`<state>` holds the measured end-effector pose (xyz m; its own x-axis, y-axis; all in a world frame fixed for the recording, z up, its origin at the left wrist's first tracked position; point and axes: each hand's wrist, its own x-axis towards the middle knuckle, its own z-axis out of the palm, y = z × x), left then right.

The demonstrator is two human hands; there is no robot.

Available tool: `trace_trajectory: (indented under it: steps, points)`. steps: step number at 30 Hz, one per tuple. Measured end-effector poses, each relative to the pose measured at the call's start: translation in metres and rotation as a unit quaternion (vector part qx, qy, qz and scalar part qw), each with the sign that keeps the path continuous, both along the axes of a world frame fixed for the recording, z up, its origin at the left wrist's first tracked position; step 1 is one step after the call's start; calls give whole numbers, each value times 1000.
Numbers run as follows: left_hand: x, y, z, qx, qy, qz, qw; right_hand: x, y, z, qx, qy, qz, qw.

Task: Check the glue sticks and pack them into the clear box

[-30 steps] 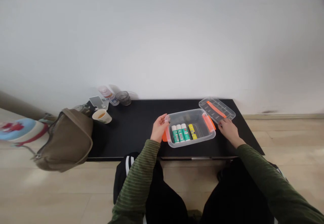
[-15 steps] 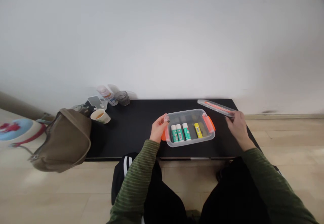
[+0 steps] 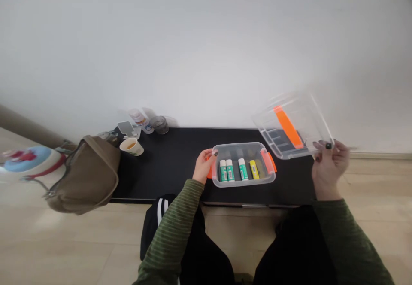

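A clear plastic box (image 3: 225, 183) with orange side latches stands lidless on the black table. My left hand (image 3: 204, 165) grips its left end, thumb over the rim by the latch. Inside lie three green-and-white glue sticks (image 3: 243, 170) and a shorter yellow tube (image 3: 254, 170). Off to the right, my right hand (image 3: 331, 165) is closed on the corner of the clear lid (image 3: 313, 126), which has an orange handle (image 3: 288, 127) across it. The lid is raised and tilted above the table's right end, slightly blurred.
On the left of the black table (image 3: 174, 173) stand a paper cup (image 3: 131, 147) of brownish drink, a dark glass (image 3: 160, 125), a spray can (image 3: 141, 121) and a white phone-like stand (image 3: 127, 128). A brown bag (image 3: 86, 175) leans over the left edge. The wall rises behind.
My right hand has moved right, turning the lid from nearly edge-on to broad face showing. One glue stick in the box has shifted right, toward the yellow tube. My left hand stays on the box.
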<state>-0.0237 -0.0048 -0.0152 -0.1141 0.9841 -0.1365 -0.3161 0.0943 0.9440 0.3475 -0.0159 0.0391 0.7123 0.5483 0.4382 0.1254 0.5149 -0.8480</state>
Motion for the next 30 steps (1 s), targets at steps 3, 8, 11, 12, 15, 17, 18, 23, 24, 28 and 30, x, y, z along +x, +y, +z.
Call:
trace_trajectory:
  steps: [3,8,11,12,15,17,18,23,24,28,30]
  points:
    - [1,0,-1,3,0,0,1000,-13,4,-4,-119,99,145,977]
    - [0,-1,-1,7,4,-4,1000,-41,8,-13,-266,123,290,911]
    - [1,-2,1,-4,0,-5,1000,-53,14,-15,-291,101,320,896]
    - [1,-3,1,-11,-4,-4,1000,-55,16,-15,-298,96,325,893]
    - [2,-3,4,-22,-20,8,1000,-58,25,-15,-309,83,340,884]
    - [2,-3,6,-15,-32,5,999,-60,31,-13,-318,72,357,875]
    - [2,-4,7,-9,-36,1,999,-62,35,-12,-324,65,365,870]
    - [2,-7,12,-14,-28,-13,999,-72,55,-9,-339,26,383,859]
    - [2,-7,13,-19,-25,-17,999,-73,58,-10,-338,4,375,863]
    - [3,-7,13,-24,-14,-31,999,-74,66,-19,-323,-131,311,884]
    - [3,-7,11,-25,-6,-32,999,-71,67,-25,-315,-193,286,884]
